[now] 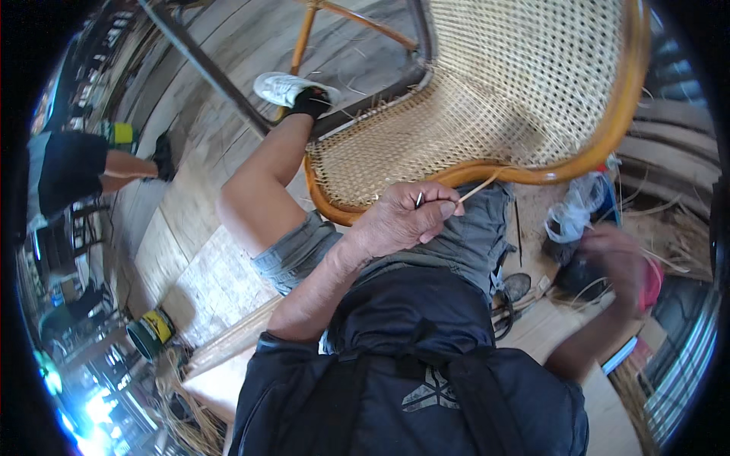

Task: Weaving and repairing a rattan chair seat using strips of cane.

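Note:
A cane chair (426, 137) with an open-weave seat and back and an orange-brown rattan frame lies tilted across my lap. My left hand (411, 216) is closed at the near edge of its frame, pinching a thin pale cane strand (480, 187) that runs up to the frame's rim. A small dark, shiny rod tip (419, 199) pokes out between the fingers of that hand; the rest of it is hidden. Out to the right, my right hand (614, 254) is smeared by motion, near a clear plastic bag (572, 209). Its fingers cannot be made out.
Behind my right hand stands a pink-red round container (652, 283). Loose cane strands (669, 262) lie about there. A green and yellow bucket (150, 334) sits at the left, beside a bundle of fibres (190, 403). Another person's leg (129, 165) shows at the far left.

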### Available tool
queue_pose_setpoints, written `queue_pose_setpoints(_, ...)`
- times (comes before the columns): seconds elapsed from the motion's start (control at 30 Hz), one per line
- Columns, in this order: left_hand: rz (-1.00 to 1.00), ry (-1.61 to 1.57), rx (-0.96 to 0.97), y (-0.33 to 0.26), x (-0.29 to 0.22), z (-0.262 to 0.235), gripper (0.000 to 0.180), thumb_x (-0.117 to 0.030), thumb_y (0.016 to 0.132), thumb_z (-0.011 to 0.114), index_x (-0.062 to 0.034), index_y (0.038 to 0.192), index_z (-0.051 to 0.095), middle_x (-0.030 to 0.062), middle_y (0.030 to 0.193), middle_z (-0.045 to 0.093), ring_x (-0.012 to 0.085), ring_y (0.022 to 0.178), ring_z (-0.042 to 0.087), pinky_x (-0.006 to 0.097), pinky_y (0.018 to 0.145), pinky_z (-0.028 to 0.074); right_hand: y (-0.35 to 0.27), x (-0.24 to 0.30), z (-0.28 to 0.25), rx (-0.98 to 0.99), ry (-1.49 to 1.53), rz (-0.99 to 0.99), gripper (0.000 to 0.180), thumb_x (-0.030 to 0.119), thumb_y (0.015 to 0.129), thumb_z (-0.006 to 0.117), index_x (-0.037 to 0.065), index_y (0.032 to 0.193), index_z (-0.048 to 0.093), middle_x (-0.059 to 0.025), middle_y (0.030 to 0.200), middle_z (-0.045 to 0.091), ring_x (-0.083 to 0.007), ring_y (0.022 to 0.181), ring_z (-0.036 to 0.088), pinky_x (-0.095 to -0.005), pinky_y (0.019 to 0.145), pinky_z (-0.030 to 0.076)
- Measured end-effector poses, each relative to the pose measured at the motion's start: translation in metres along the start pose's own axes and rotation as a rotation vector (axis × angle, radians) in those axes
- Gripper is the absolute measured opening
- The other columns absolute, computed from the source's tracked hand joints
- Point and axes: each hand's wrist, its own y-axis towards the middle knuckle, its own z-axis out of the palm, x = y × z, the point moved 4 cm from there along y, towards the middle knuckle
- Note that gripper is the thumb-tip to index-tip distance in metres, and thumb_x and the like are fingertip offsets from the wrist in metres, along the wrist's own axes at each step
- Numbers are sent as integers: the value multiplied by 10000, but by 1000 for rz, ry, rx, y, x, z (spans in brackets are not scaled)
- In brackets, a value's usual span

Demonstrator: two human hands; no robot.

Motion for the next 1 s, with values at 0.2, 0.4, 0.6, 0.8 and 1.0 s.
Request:
queue_pose_setpoints(0.2, 111, -72, 156, 1, 1, 11, 146, -108, 909, 530, -9, 982, 610, -37, 645, 496, 30, 547, 405, 195, 503, 343, 25, 26, 173, 174, 455, -391, 174, 122, 862, 569, -35, 931, 600, -77, 762, 596, -119, 641, 546, -253, 574, 438)
queue_pose_setpoints(0.4, 61, 204, 100, -15, 3, -11, 169, -135, 907, 535, -8, 987, 612, -37, 653, 509, 47, 560, 422, 196, 521, 358, 37, 25, 151, -352, 549, -389, 81, 60, 900, 526, -8, 893, 569, -87, 735, 610, -113, 613, 572, -225, 560, 458)
queue_pose_setpoints(0.6, 8, 285, 17, -35, 27, -56, 184, -179, 904, 544, -35, 982, 628, -50, 631, 498, 22, 551, 432, 175, 479, 320, 45, 31, 135, -458, 589, -476, 101, 51, 902, 531, -12, 980, 544, -87, 763, 625, -144, 622, 618, -245, 556, 505)
queue_pose_setpoints(0.8, -130, 366, -84, -38, 39, -72, 210, -187, 889, 553, -19, 982, 637, -38, 641, 511, 28, 578, 426, 192, 524, 350, 43, 40, 135, -498, 505, -485, 134, 62, 906, 526, -27, 1005, 547, -98, 762, 627, -158, 609, 620, -263, 569, 523)
queue_pose_setpoints(1.0, -137, 250, 15, -48, 30, -63, 193, -147, 878, 543, -15, 992, 625, -43, 648, 512, 25, 586, 438, 183, 510, 338, 55, 34, 110, -628, 470, -416, 129, 67, 901, 540, -32, 982, 556, -92, 726, 617, -150, 581, 614, -252, 534, 509)
